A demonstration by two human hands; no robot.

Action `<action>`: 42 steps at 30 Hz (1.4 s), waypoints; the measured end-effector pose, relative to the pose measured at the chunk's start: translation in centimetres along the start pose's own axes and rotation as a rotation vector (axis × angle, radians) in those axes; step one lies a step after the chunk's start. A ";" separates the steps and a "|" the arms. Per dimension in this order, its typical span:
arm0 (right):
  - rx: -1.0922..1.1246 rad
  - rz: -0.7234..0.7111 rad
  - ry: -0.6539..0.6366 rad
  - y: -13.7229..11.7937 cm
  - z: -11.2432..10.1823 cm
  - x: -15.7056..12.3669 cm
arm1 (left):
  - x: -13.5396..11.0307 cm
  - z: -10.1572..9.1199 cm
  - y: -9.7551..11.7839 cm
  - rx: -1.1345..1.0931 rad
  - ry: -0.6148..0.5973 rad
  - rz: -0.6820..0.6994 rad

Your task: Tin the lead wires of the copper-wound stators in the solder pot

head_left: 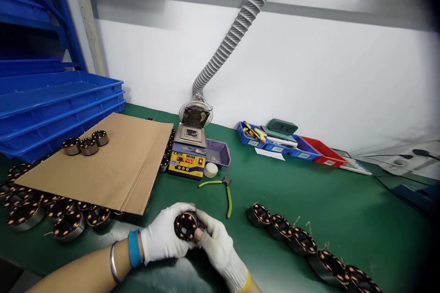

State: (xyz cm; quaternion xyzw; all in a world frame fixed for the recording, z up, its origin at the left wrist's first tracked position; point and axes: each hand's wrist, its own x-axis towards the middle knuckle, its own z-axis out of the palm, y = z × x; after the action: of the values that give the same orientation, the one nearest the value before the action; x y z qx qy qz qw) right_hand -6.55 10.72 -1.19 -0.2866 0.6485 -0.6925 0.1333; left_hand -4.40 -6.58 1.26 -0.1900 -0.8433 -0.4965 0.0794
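Observation:
A black ring-shaped motor stator (186, 225) with copper-coloured spots around its rim is held between both hands near the front of the bench, its open face turned up toward me. My left hand (165, 233), in a white glove, wraps its left side. My right hand (217, 243), also gloved but with a bare thumb tip, grips its right edge. Beyond them lie diagonal cutters (227, 182) with green handles, spread apart. A slanting row of several stators (301, 241) with loose wire ends stands to the right.
Cardboard (99, 169) at left carries three small stators (88, 146) and covers several more. Behind the hands stand a yellow-and-blue solder pot (187, 161), a round white tin (211, 170) and an exhaust hose (237, 32). Blue trays (62, 100) are stacked left; small bins (305, 146) line the wall.

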 end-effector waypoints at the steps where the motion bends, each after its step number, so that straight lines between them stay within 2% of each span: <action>1: -0.001 -0.003 -0.011 0.0 0.0 0.0 | 0.0 0.0 0.1 -0.009 -0.012 -0.017; 5: 0.022 0.038 -0.018 -0.2 0.2 0.1 | -0.1 0.2 0.1 -0.011 -0.018 -0.064; 8: -0.028 0.103 0.066 0.2 0.6 0.0 | -0.1 0.3 -0.1 0.018 0.004 -0.092; 10: -0.171 0.099 0.156 0.7 0.8 -0.3 | -0.1 0.2 -0.1 0.036 -0.011 -0.115; 12: -0.459 -0.016 0.278 0.8 0.9 -0.5 | -0.1 -0.2 0.2 0.057 -0.048 -0.136; 15: -0.931 -0.340 0.452 0.3 0.8 -0.9 | 0.1 -0.9 1.0 0.075 -0.106 -0.171; 17: -1.093 -0.502 0.517 -0.4 0.6 -1.0 | 0.3 -1.3 1.5 0.056 -0.151 -0.223; 18: -1.123 -0.528 0.531 -0.7 0.5 -1.0 | 0.4 -1.4 1.7 0.030 -0.178 -0.255; 20: -1.096 -0.488 0.517 -1.1 0.2 -1.1 | 0.6 -1.6 1.9 -0.060 -0.242 -0.332; 23: -0.913 -0.350 0.445 -1.3 -0.1 -1.0 | 0.8 -1.9 2.0 -0.228 -0.330 -0.426; 26: -0.798 -0.315 0.428 -1.5 -0.1 -1.1 | 0.6 -2.9 2.7 -0.286 -0.410 -0.484; 29: -0.870 -0.353 0.525 -1.9 -0.1 -0.9 | -0.1 -4.7 3.9 -0.290 -0.625 -0.498; 30: -0.891 -0.343 0.570 -2.0 -0.2 -0.8 | -0.3 -5.3 4.2 -0.303 -0.734 -0.519; 31: -0.887 -0.314 0.608 -2.0 -0.4 -0.7 | -0.4 -5.7 4.3 -0.341 -0.787 -0.552; 32: -0.862 -0.277 0.634 -2.1 -0.5 -0.5 | -0.5 -5.9 4.3 -0.382 -0.746 -0.542; 33: -0.815 -0.239 0.646 -2.1 -0.7 -0.4 | -0.5 -5.9 4.1 -0.405 -0.611 -0.496; 36: -0.683 -0.192 0.633 -2.2 -0.6 -0.2 | -0.1 -4.8 2.9 -0.311 -0.052 -0.336; 37: -0.672 -0.200 0.628 -2.3 -0.4 -0.2 | 0.1 -4.3 2.5 -0.254 0.060 -0.301; 38: -0.673 -0.211 0.621 -2.3 -0.2 -0.2 | 0.3 -3.8 2.2 -0.204 0.116 -0.279; 39: -0.682 -0.223 0.612 -2.3 -0.1 -0.3 | 0.5 -3.4 1.9 -0.171 0.102 -0.256; 42: -0.706 -0.241 0.586 -2.2 0.2 -0.4 | 0.8 -2.8 1.7 -0.131 -0.087 -0.268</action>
State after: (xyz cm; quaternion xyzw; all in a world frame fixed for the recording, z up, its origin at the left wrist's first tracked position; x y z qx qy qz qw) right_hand -5.66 11.04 0.84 -0.1800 0.8168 -0.4918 -0.2421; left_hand -4.63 -8.11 4.31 -0.1017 -0.8296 -0.5477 -0.0367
